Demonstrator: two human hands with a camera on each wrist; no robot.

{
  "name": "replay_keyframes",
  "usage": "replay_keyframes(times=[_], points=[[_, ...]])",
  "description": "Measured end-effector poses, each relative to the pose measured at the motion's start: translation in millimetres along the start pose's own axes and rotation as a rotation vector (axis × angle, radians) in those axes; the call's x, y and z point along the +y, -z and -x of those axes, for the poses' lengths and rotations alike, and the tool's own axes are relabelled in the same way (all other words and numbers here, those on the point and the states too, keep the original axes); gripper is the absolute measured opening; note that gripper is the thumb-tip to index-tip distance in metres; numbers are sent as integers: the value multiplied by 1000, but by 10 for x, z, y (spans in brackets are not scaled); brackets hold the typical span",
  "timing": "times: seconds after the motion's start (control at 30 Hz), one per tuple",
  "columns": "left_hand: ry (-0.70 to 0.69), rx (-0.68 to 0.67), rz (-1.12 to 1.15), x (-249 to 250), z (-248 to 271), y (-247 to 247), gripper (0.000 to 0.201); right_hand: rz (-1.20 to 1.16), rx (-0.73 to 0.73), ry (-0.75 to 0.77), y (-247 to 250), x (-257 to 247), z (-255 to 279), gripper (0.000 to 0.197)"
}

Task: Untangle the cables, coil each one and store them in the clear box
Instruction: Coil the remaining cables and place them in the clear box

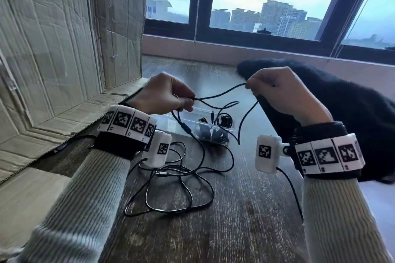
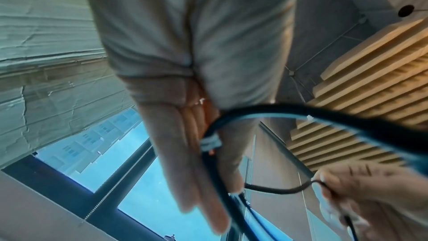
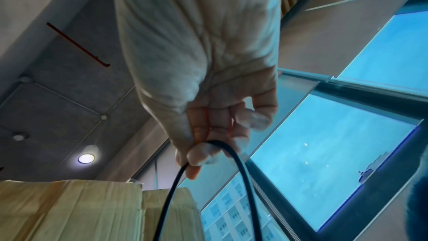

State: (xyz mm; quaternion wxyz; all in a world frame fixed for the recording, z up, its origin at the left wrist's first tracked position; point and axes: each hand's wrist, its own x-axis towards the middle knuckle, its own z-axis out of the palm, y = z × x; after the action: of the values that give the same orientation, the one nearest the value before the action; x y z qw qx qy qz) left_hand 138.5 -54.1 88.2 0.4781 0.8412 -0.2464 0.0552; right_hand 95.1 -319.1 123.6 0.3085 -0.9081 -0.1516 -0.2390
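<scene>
From the head view, a dark, grained wooden surface (image 1: 245, 209) runs up to a window sill, with creased brown cardboard sheets (image 1: 64, 49) standing beyond the left hand and a black fuzzy garment (image 1: 342, 113) behind the right hand. The left hand (image 1: 164, 94) pinches a thin black cable (image 1: 222, 92) between thumb and fingers; the right hand (image 1: 284, 92) pinches the same cable at a bend, so a short slack span hangs between the two raised hands. Below and between the hands sits a clear rectangular plastic box (image 1: 226, 128) with dark coiled cables inside. Nearer than the box, under the wrists, loose black cable loops (image 1: 181, 190) sprawl on the surface.

In the left wrist view, the left hand's fingers (image 2: 192, 162) stretch out with the cable (image 2: 324, 116) running across them; the picture is blurred.

In the right wrist view, the right hand's fingertips (image 3: 199, 155) clamp a smooth cable loop (image 3: 243, 180), both strands dropping downward.
</scene>
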Motion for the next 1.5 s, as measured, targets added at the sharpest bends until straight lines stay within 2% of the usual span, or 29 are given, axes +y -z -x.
replay_keyframes(times=[0.13,0.23,0.33,0.4,0.53,0.63,0.7,0.77,0.87,0.93,1.0,1.07,1.17,1.23,1.33,1.4,1.47,1.5], points=[[38,139,145,39,-41,-69,9,17,-208,-149,84,67,77,16],[21,202,193,60,-74,-127,9,29,-265,-195,127,45,97,17],[-38,392,175,36,-102,-113,9,108,-291,-228,236,125,125,19],[-24,441,210,36,-86,-40,9,164,-316,-277,372,246,173,19],[-37,407,225,131,-6,12,10,257,-434,-377,519,347,265,4],[-128,335,150,277,15,-133,10,197,-237,-263,435,277,188,13],[-200,293,119,343,22,-247,11,106,-135,-156,312,131,134,20],[-241,294,123,390,32,-297,12,23,-129,-91,175,-20,90,29],[-267,314,155,432,46,-255,15,-17,-106,-95,23,-121,46,47],[-260,322,173,444,62,-210,16,-94,-80,-107,17,-145,40,66],[-249,300,198,460,79,-203,16,-89,-96,-56,66,-172,60,81],[-245,260,226,480,83,-234,15,-22,-145,3,117,-239,101,74],[-240,271,264,480,66,-282,14,-84,-295,-34,151,-290,163,48],[-232,274,270,433,44,-278,16,-105,-318,-9,146,-268,174,33],[-149,139,282,316,20,-278,20,-189,-125,0,139,-193,134,19],[-76,-10,295,266,15,-303,17,-248,-5,-47,165,-145,114,28],[-38,-122,272,233,8,-329,15,-272,43,-108,232,-108,136,38],[-29,-168,243,212,2,-340,14,-267,60,-110,268,-93,157,36]])
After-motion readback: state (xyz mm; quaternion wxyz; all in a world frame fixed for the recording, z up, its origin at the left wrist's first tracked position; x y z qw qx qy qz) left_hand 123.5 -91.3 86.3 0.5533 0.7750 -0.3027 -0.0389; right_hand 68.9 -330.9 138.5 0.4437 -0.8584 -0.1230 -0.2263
